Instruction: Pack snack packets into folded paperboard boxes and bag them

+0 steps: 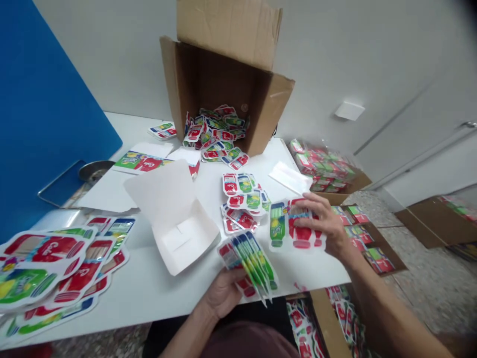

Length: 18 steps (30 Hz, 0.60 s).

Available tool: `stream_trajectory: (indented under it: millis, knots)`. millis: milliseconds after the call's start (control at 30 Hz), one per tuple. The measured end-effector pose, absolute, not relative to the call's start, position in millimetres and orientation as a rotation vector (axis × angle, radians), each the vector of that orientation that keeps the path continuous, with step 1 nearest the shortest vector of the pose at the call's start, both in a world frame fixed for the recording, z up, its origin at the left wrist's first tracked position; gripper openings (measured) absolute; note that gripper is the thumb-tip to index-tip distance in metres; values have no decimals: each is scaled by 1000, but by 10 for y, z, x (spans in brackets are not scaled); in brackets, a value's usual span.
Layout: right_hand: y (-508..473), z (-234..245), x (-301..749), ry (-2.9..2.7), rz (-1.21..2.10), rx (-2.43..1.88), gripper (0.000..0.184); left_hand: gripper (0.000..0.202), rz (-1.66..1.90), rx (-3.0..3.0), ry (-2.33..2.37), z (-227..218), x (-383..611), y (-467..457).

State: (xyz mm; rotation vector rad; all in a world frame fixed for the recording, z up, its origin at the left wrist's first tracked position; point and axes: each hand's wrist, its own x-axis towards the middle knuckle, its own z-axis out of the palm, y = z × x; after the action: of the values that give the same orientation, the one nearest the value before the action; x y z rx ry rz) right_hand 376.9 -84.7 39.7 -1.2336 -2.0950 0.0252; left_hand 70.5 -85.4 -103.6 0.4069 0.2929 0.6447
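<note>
Red-and-green plastic sachets [248, 266] fanned and gripped in left hand [221, 293]. Right hand [326, 223] partly open, fingers across a flat green-and-red sachet [294, 233] on white table [156, 293], hold unclear.

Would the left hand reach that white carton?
Probably yes: the left hand sits close to the white carton, with only bare table between them, though it is holding a stack of printed packets.
</note>
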Motion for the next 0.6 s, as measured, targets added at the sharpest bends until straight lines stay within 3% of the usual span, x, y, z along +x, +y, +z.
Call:
stream_trajectory:
  millis: [267, 467, 600]
  knots:
    - [-1250, 26, 3243, -2398, 139, -907, 35, 53, 576, 364, 329, -836, 877, -878]
    - [-1308, -334, 3110, -2074, 172, -1078, 62, 53, 923, 617, 685, -811, 779, -858]
    - [-1132, -479, 3202, -1393, 521, -1429, 44, 53, 951, 856, 808, -828, 656, -849]
